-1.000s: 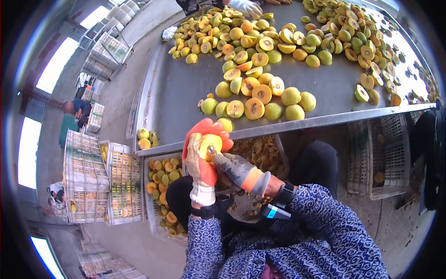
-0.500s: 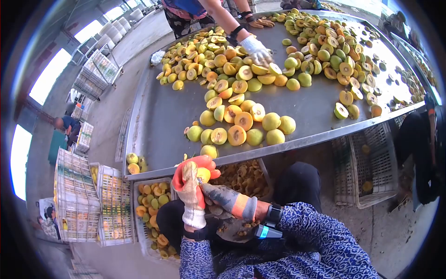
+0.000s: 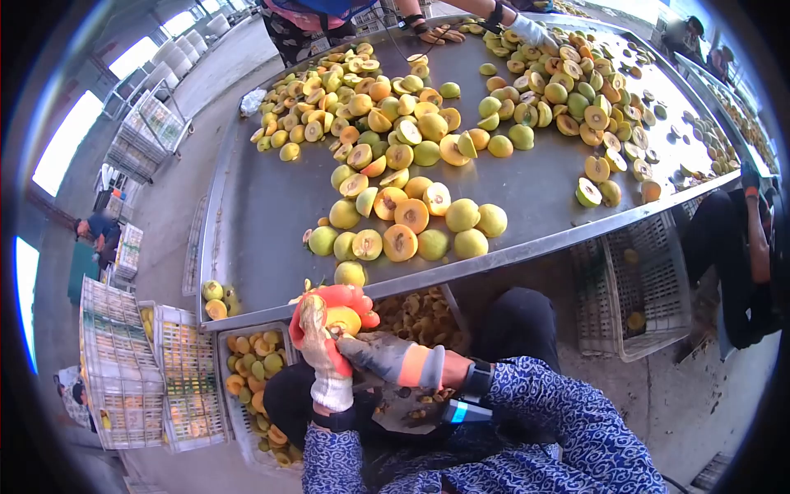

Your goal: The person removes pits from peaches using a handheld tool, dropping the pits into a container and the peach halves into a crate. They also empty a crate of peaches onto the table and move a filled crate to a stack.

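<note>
My left hand, in a white knit glove with an orange-red coating, is closed around a yellow peach half. Its cut side faces my right hand, which wears a grey glove with an orange band. The right fingers are curled against the fruit; whatever they grip is hidden. Just beyond the hands, whole and halved peaches lie on the metal table. Below the table edge, a crate of brownish fruit pieces sits near my knees.
A crate of peach halves stands at my left, beside stacked white crates. Another crate is under the table at right. Across the table, a co-worker's white-gloved hand reaches into the fruit pile.
The co-worker's gloved hand has moved from the middle pile to the right pile. The peach half in my left hand now shows more of its cut face. My view has shifted slightly.
</note>
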A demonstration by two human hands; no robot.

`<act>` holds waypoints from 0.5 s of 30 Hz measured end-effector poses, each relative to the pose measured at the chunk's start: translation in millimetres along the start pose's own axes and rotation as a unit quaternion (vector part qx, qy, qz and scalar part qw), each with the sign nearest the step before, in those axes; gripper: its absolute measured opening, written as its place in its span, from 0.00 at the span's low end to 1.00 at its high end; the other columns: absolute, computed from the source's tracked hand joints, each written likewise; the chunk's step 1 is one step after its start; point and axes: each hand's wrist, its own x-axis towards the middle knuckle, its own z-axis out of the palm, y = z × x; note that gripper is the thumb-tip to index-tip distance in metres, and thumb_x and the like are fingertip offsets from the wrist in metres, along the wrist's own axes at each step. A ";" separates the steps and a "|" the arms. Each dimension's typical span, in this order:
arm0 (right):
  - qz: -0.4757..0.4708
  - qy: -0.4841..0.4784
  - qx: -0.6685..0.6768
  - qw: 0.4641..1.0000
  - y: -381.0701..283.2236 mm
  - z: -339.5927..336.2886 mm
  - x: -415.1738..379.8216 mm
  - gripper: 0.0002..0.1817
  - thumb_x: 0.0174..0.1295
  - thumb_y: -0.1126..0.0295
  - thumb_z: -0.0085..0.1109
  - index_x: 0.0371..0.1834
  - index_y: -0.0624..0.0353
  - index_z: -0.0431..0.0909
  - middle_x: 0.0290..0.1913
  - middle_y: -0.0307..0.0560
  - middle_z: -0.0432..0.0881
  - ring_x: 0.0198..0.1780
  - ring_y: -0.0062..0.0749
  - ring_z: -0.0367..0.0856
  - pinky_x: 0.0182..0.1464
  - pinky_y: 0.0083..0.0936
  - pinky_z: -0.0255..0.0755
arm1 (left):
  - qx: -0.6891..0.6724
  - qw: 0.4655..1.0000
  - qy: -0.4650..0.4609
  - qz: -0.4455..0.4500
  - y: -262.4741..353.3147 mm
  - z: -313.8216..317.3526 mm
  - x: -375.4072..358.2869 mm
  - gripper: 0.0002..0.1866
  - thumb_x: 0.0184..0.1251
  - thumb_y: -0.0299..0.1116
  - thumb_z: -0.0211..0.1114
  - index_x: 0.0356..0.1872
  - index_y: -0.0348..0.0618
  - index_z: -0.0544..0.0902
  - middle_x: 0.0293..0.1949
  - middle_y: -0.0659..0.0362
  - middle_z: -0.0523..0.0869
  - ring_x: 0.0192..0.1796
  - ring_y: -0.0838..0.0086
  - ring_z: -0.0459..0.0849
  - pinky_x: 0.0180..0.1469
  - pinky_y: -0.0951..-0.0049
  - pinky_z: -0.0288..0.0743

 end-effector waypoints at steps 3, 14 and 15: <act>0.087 0.007 0.056 0.995 -21.6 -2.9 -5.5 0.23 0.77 0.39 0.51 0.45 0.46 0.79 0.33 0.31 0.77 0.33 0.13 0.73 0.33 0.14 0.68 | 0.020 1.000 0.004 0.018 -9.0 2.1 2.6 0.24 0.79 0.48 0.59 0.47 0.31 0.84 0.43 0.45 0.90 0.38 0.55 0.92 0.37 0.60 0.91; 0.140 -0.001 0.139 0.980 -19.1 1.9 -10.8 0.21 0.75 0.41 0.57 0.44 0.47 0.80 0.33 0.27 0.74 0.30 0.13 0.70 0.30 0.14 0.65 | 0.096 0.991 -0.053 0.078 4.0 -11.2 -0.6 0.21 0.77 0.44 0.63 0.46 0.31 0.85 0.40 0.46 0.91 0.34 0.59 0.92 0.35 0.63 0.90; 0.150 -0.007 0.177 0.973 -22.9 5.0 -15.7 0.21 0.75 0.41 0.57 0.44 0.47 0.80 0.33 0.28 0.74 0.30 0.12 0.70 0.30 0.14 0.65 | 0.140 0.979 -0.091 0.114 7.5 -14.2 -2.2 0.20 0.77 0.44 0.64 0.46 0.31 0.85 0.40 0.46 0.91 0.34 0.59 0.92 0.34 0.63 0.90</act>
